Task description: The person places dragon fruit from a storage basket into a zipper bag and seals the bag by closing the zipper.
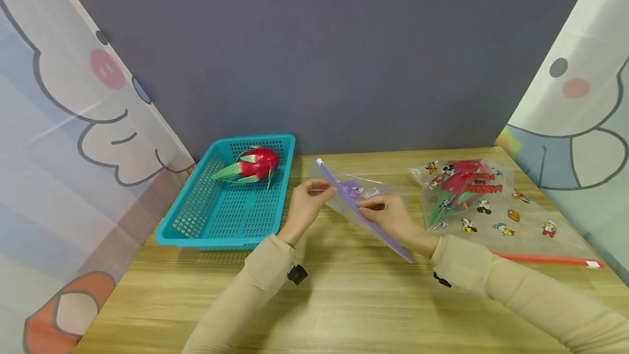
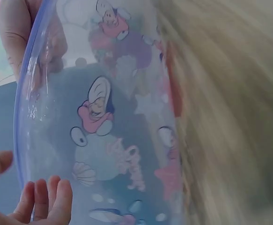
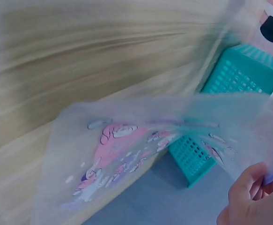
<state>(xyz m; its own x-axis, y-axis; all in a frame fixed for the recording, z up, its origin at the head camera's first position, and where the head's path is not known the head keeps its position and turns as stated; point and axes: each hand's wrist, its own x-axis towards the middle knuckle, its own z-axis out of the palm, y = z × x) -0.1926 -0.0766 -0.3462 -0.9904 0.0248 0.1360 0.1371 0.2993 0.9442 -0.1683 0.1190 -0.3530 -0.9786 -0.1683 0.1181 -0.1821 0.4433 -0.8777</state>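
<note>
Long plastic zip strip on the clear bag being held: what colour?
The zip strip is purple, clearest in the head view.

1. The purple-edged bag runs past the top and bottom of the left wrist view.
2. The left hand is cut off at that view's lower left corner; the table there blurs into streaks.
3. In the right wrist view, the right hand is cropped at the lower right, and cloudy plastic veils part of the basket.
4. In the head view, the right sleeve hides the red zip's left end.
5. Printing partly covers the bagged fruit.
</note>
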